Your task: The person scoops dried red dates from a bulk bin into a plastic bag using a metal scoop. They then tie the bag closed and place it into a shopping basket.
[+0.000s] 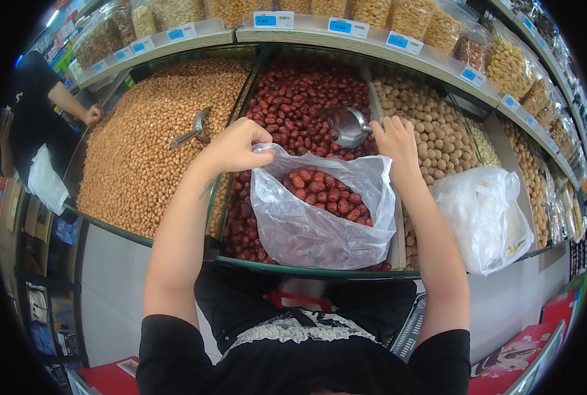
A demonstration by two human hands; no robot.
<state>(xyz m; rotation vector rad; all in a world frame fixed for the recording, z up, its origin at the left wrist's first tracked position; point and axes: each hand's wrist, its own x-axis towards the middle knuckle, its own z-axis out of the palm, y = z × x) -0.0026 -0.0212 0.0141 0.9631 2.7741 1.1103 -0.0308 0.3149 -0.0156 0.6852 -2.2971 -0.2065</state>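
Note:
A clear plastic bag (323, 237), partly filled with red dried jujubes (330, 192), rests on the near part of the jujube bin (303, 94). My left hand (241, 145) pinches the bag's rim at its upper left corner. At the bag's upper right, my right hand (397, 143) has its fingertips by the handle of a metal scoop (347, 127); whether they grip the handle or the bag's edge is not plain. The scoop's bowl lies on the loose jujubes.
Left is a bin of peanut-like kernels (140, 158) with a second metal scoop (194, 129). Right are dried longans (436, 138) and a filled white plastic bag (481, 212). A shelf edge (313, 24) with packaged goods runs behind. Another person (39, 108) stands at far left.

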